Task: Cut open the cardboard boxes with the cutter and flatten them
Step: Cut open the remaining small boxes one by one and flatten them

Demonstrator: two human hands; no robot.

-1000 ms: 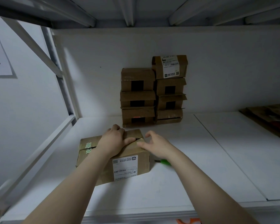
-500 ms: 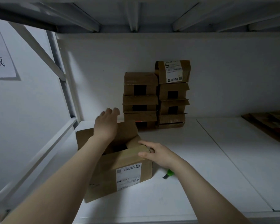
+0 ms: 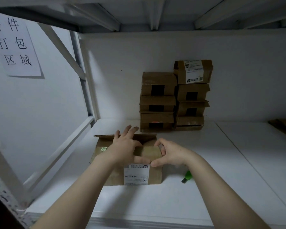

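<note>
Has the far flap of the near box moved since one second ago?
Yes. The far flap has swung up and back, toward the stack.

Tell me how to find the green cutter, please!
Look at the white shelf, where a brown box with a white label sits at the front. Just right of that box, close by the person's right hand, the cutter lies flat. It is small, thin and bright green, while the box beside it is big and brown.
</note>
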